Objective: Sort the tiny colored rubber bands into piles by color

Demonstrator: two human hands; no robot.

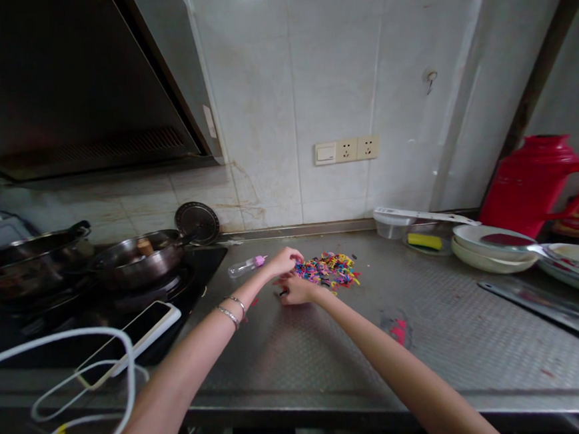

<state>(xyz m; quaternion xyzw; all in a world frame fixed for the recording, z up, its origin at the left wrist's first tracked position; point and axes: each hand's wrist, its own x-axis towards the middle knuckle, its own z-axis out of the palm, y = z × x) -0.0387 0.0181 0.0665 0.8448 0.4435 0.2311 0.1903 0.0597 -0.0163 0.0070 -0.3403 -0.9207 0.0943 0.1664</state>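
A pile of small, many-coloured elastic bands [336, 268] lies on the steel counter [300, 350]. At the pile's left edge is my left hand [283, 261], its fingers curled down toward the bands; what they hold, if anything, is too small to make out. Just nearer to me, my right hand [298, 290] is closed in a pinch, with a small black band [283, 292] showing at its fingertips. A small clear bottle [242, 268] with a pink cap lies to the left of my left hand. A clear bag [397, 327] with red bands inside sits beside my right forearm.
On the left, pans [137, 259] stand on the black stove [204, 277], with a phone-like device [129, 340] and white cable [125, 363] in front. To the right are stacked bowls [493, 254], a yellow sponge [424, 241], a knife [542, 307] and a red thermos [532, 181].
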